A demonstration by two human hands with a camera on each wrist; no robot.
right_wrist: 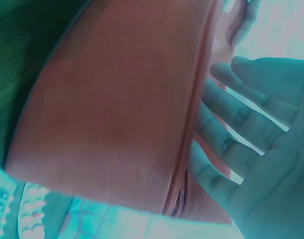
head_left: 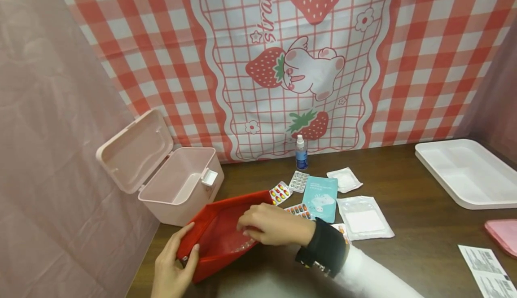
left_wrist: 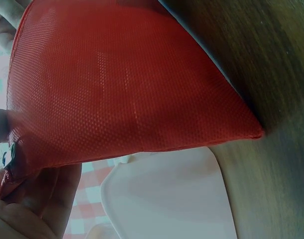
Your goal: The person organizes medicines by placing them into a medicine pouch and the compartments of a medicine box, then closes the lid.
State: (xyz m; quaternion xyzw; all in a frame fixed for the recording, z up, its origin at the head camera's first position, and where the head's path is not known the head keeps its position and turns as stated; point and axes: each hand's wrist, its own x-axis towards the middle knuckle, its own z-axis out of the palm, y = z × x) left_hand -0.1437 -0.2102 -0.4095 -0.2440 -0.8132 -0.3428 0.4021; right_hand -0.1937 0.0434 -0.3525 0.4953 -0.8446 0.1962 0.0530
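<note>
A red zip pouch [head_left: 216, 266] stands tilted with its mouth spread wide. My left hand [head_left: 173, 262] pinches its left corner beside the zip end, thumb on the near side and fingers on the far side. In the left wrist view the pouch [left_wrist: 112, 89] shows its textured outer wall, and part of my left hand [left_wrist: 40, 204] folds round the corner. My right hand [head_left: 274, 226] reaches in over the pouch's mouth. Seen from the right wrist, the fingers of my right hand [right_wrist: 278, 174] are extended at the opening, some tips hidden behind its edge, and no object shows in them.
A pink box [head_left: 206, 199] with raised lid stands behind the pouch. Blister packs [head_left: 280, 193], a teal packet [head_left: 321, 195], dressing packets [head_left: 365, 221] and a spray bottle [head_left: 301, 156] lie or stand to the right. Farther right are a white tray [head_left: 452, 172], pink item [head_left: 505, 235] and printed sheet [head_left: 486, 269].
</note>
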